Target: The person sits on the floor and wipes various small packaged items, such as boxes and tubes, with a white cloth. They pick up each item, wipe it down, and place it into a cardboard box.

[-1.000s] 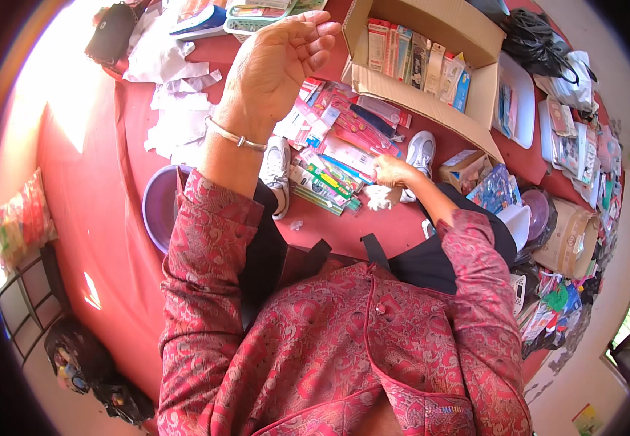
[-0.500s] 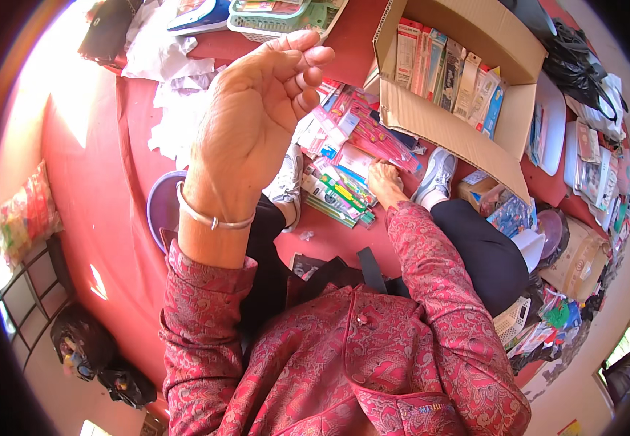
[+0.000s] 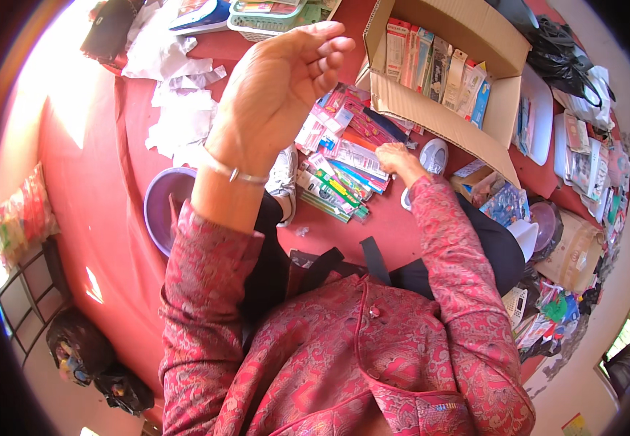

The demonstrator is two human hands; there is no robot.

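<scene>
My left hand (image 3: 279, 87) is raised close to the camera, fingers loosely curled and slightly apart, with nothing seen in it; a bangle is on the wrist. Farther down, my right hand (image 3: 400, 161) has its fingers closed at the right end of a clear, shiny flat packet (image 3: 359, 156), above the pile between my feet. Just left of it lie green and yellow stationery packs (image 3: 332, 190). Pink and dark packs (image 3: 368, 120) are heaped beyond, with an orange strip (image 3: 358, 140) among them. My right fingertips are small and partly hidden.
An open cardboard box (image 3: 442, 109) holding upright packs stands at the far right. A purple tub (image 3: 161, 214) is by my left leg, torn white paper (image 3: 180, 120) beyond it. A green basket (image 3: 268, 20) stands at the far edge. Trays, bags and cartons line the right side.
My right hand has moved slightly right and away, and the clear packet now shows beside its fingers. My left hand has shifted right and up. The box appears farther left in view.
</scene>
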